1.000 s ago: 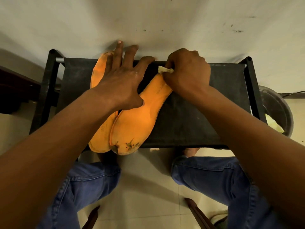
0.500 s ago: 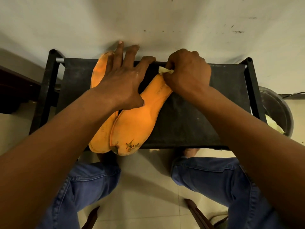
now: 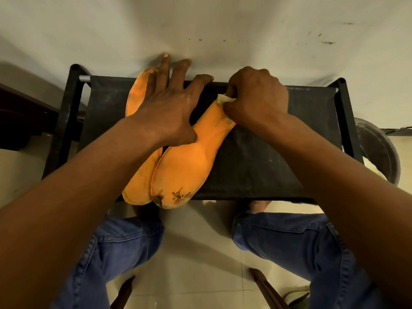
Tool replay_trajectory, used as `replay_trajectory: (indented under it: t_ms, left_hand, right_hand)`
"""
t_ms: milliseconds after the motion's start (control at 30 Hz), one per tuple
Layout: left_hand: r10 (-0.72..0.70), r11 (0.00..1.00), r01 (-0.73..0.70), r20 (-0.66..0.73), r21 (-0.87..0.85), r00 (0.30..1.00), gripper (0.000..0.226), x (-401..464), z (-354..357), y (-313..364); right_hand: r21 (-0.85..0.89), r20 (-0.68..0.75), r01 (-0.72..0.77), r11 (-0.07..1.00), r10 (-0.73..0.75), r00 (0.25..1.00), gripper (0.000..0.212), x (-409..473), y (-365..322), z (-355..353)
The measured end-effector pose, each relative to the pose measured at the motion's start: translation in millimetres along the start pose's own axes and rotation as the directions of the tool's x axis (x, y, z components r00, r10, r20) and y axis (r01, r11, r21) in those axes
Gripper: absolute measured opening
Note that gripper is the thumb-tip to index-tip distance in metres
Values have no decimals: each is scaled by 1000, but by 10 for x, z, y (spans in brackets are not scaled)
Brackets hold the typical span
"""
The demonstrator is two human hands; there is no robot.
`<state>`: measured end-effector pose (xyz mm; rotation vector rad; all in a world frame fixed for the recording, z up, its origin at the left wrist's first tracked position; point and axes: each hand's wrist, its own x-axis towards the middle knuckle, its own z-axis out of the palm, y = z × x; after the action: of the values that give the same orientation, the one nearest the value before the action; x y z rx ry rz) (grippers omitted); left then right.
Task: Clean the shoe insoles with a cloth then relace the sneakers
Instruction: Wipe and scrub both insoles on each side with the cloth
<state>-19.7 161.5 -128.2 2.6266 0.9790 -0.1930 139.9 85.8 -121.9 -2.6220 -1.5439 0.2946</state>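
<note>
Right insole [image 3: 185,166] lies on black stool [image 3: 256,166], long axis near-left to far-right, orange, stained at near end. Left hand [image 3: 166,112] presses flat, fingers spread. Right hand [image 3: 256,99] grips cloth [image 3: 225,99] on far end.

Two insoles side by side on a stool against the wall.
Left insole [image 3: 142,175] under left hand [image 3: 165,108]; right insole [image 3: 189,161] touching it, far end beneath right hand [image 3: 256,97] and cloth [image 3: 225,99]; stool [image 3: 267,157] ahead of knees; bucket [image 3: 379,150] at right.
</note>
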Motion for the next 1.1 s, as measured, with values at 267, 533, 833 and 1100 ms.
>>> replay_trajectory:
  t_ms: [267,533,833,1100]
  left_hand:
    - [1,1000,-1,-10,0,1000,121,7,20,-22]
    - [-9,1000,9,5,12,1000,122,5,5,-3]
    - [-2,1000,2,7,-2,1000,120,9,10,-16]
    - [-3,1000,2,5,8,1000,120,-4,3,0]
  right_hand:
    - [101,221,135,986,-155,963,21,-186,-234,42]
    - [-36,46,-39,999,41,998,34,-32,-9,-80]
    - [70,263,73,995,-89,961,30,-161,-187,-19]
    - [-4,139,7,1000,-6,990,31,-110,-102,-84]
